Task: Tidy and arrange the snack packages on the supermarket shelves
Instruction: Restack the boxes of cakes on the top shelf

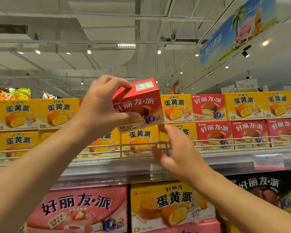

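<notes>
While I watch from the head camera, my left hand point(101, 105) grips the red box point(139, 103), thumb on its front and fingers over the top, lifted before the yellow boxes point(139, 138); my right hand point(173, 148) hangs loose-fingered just below, blurred.

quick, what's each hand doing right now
Left hand: grips the red snack box, lifted in front of the top shelf row.
Right hand: open, holds nothing, fingers spread just below the box; motion-blurred.
</notes>
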`<state>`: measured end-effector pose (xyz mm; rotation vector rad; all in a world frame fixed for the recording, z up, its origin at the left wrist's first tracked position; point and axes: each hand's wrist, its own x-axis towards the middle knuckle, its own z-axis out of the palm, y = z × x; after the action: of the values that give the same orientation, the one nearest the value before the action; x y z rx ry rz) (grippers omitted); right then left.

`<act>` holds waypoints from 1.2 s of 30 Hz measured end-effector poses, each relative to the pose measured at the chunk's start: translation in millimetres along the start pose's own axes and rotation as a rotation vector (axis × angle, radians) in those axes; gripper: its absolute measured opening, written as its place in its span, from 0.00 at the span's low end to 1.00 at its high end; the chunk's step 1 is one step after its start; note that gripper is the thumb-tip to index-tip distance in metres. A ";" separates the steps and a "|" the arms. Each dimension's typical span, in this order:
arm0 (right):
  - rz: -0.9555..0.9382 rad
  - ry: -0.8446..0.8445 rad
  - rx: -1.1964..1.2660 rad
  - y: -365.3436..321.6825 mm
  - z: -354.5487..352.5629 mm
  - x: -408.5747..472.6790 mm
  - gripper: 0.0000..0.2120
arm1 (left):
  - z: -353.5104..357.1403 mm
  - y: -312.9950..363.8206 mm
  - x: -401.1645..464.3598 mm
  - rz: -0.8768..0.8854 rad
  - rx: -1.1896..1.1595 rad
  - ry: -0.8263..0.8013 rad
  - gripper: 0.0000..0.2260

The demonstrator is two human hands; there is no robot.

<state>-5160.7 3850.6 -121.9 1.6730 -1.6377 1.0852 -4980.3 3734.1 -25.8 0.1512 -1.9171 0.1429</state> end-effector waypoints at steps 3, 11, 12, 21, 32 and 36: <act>0.083 0.103 0.129 -1.7 -28.7 -1.8 0.33 | 1.8 15.5 -13.1 0.005 -0.070 -0.041 0.29; 0.152 0.143 0.025 0.4 -94.1 -35.4 0.45 | 50.1 58.5 -11.0 0.138 -0.179 -0.206 0.31; 0.137 0.129 -0.027 3.0 -103.0 -40.3 0.44 | 60.4 68.2 -11.3 0.161 -0.187 -0.226 0.31; 0.130 0.006 -0.264 66.7 -181.8 -82.7 0.30 | 146.6 158.0 2.4 0.332 -0.202 -0.312 0.33; 0.055 -0.030 -0.207 185.4 -270.6 -108.9 0.23 | 233.0 256.3 44.0 0.276 -0.102 -0.391 0.38; 0.074 -0.051 -0.143 209.8 -288.9 -109.6 0.24 | 229.2 249.8 75.1 0.140 -0.244 -0.315 0.35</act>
<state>-5407.3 4129.9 -94.9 1.5700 -1.7787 0.9432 -5261.2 3937.7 -40.3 -0.1323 -2.2409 -0.0246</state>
